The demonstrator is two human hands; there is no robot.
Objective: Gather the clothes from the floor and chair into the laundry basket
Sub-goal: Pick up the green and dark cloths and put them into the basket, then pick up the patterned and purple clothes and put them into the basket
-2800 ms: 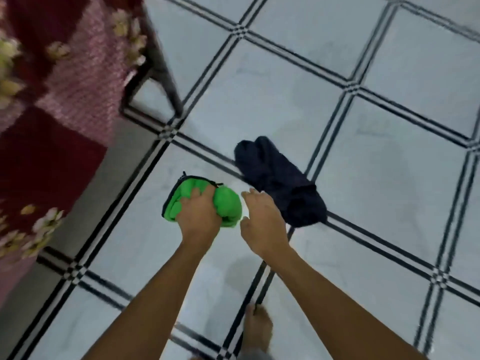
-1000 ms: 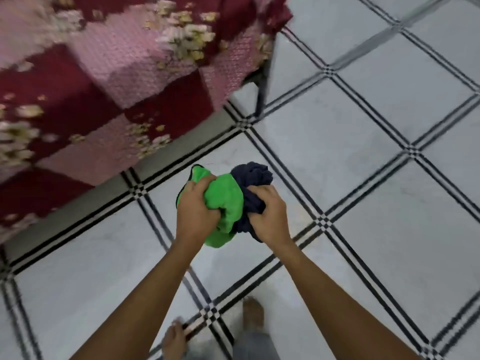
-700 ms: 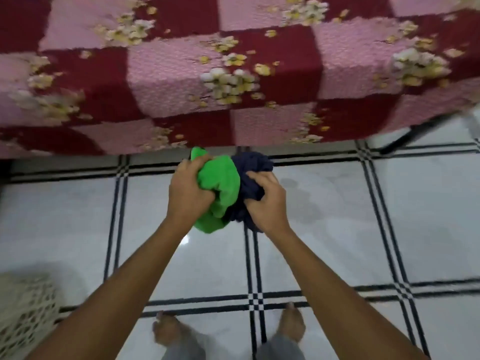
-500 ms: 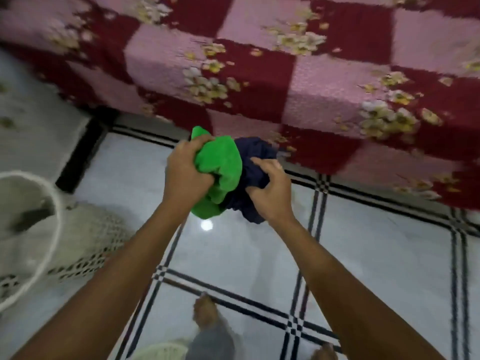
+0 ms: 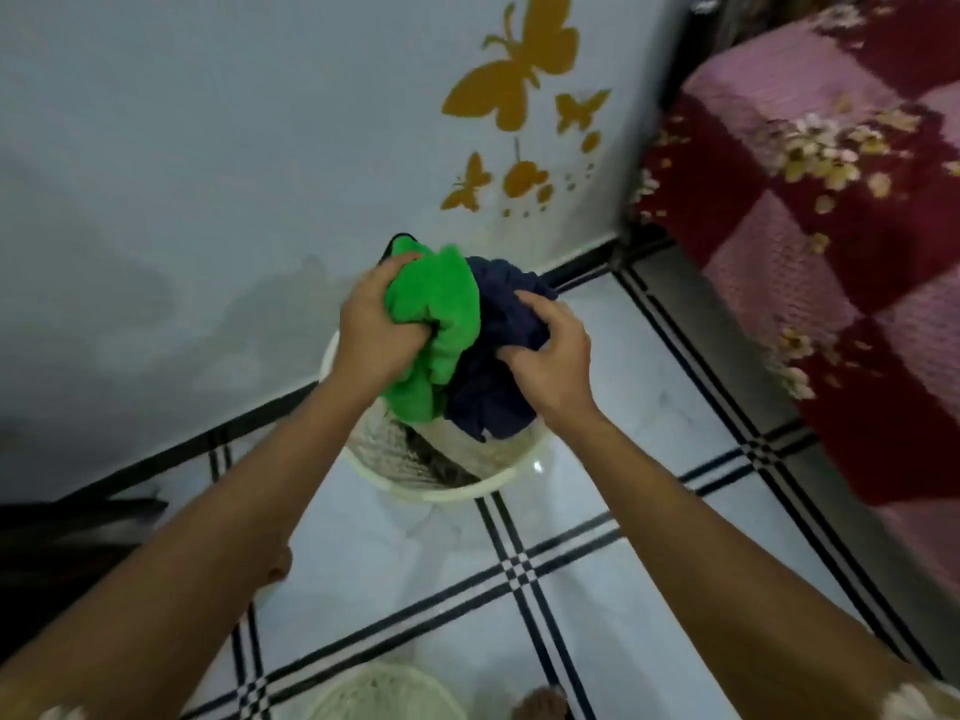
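The left hand (image 5: 376, 330) is clenched around a bunched green cloth (image 5: 439, 324), and the right hand (image 5: 550, 358), just at its 3 o'clock, is gripped on a crumpled navy garment (image 5: 493, 376) pressed against the green one. Both bundles are held directly above the open mouth of a cream laundry basket (image 5: 452, 491), which stands on the white tiled floor (image 5: 623, 589) (black double lines cross it). At 12 o'clock from the basket is a pale wall with gold butterfly stickers (image 5: 514, 70); at 3 o'clock hangs a red-and-pink checked floral bedcover (image 5: 841, 241).
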